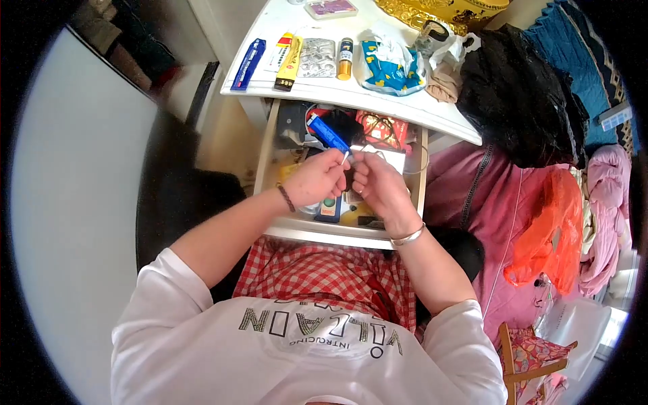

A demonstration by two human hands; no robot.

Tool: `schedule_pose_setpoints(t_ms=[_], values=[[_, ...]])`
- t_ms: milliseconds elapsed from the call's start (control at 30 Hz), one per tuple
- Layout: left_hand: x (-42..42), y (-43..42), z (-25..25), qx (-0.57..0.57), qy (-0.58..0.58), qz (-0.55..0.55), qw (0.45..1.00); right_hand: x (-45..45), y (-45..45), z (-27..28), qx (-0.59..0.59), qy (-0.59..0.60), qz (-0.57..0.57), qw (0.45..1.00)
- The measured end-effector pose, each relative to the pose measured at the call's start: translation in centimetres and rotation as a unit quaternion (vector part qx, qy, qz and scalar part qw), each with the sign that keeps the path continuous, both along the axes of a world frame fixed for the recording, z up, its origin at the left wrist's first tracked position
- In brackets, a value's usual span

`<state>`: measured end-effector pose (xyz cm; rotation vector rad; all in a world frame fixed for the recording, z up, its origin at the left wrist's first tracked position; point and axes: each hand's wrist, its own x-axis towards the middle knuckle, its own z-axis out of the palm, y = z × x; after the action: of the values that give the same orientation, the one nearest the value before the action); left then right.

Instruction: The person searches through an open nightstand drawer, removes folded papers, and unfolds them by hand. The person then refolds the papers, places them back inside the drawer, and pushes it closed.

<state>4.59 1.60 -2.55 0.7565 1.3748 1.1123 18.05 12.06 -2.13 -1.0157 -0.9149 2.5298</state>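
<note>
White drawer beneath hands, side room open; fingers pinched beside blue tube.

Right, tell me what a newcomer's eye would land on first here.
Probably the orange-red plastic bag, vivid against the pink cloth on the right. Next, likely the crumpled black plastic by the right side of the white tabletop, and the shiny gold item at its back. The left hand and right hand, close together over the cluttered open drawer, also draw notice.

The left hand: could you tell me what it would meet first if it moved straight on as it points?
Probably the right hand, which is just across from the left hand, though depth is unclear.
</note>
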Motion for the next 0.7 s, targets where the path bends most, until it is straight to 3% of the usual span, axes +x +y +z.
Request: schedule_pose_setpoints(t_ms=[67, 167, 200, 300, 433, 467, 533, 633, 667, 700], values=[[0.8, 0.0, -0.1, 0.013, 0.005, 0.012, 1.0, -0.4, -0.6, 0.2, 0.04, -0.02, -0.024, 0.999], [1.5, 0.6, -0.9, 0.047, 0.167, 0.033, 0.984, -0.6, -1.1, 0.3, 0.057, -0.013, -0.047, 0.997], [1.6, 0.8, -0.8, 0.047, 0.168, 0.032, 0.984, -0.6, -1.3, 0.3, 0.058, -0.012, -0.048, 0.997], [1.6, 1.0, 0.1, 0.142, 0.128, 0.007, 0.982, -0.8, -1.6, 0.1, 0.131, -0.033, -0.003, 0.991], [0.3, 1.1, 1.8, -0.007, -0.079, -0.036, 0.996, -0.7, -1.2, 0.2, 0.101, -0.047, 0.042, 0.993], [0.2, 1.0, 2.0, -0.004, -0.079, -0.037, 0.996, -0.9, -1.5, 0.5, 0.111, -0.047, 0.033, 0.992], [0.0, 0.7, 2.3, -0.026, -0.19, -0.065, 0.979, -0.6, -1.6, 0.5, 0.122, -0.047, 0.024, 0.991], [-0.7, 0.3, 3.1, 0.008, -0.193, -0.072, 0.978, 0.2, -1.5, 1.5, 0.121, -0.032, 0.097, 0.987], [-1.8, 0.1, 3.6, 0.014, -0.233, -0.042, 0.972, 0.8, -2.0, 2.3, 0.28, -0.133, 0.11, 0.945], [-3.0, -0.3, 4.3, 0.045, -0.233, -0.015, 0.971, 1.2, -2.9, 3.7, 0.427, -0.231, 0.116, 0.866]])
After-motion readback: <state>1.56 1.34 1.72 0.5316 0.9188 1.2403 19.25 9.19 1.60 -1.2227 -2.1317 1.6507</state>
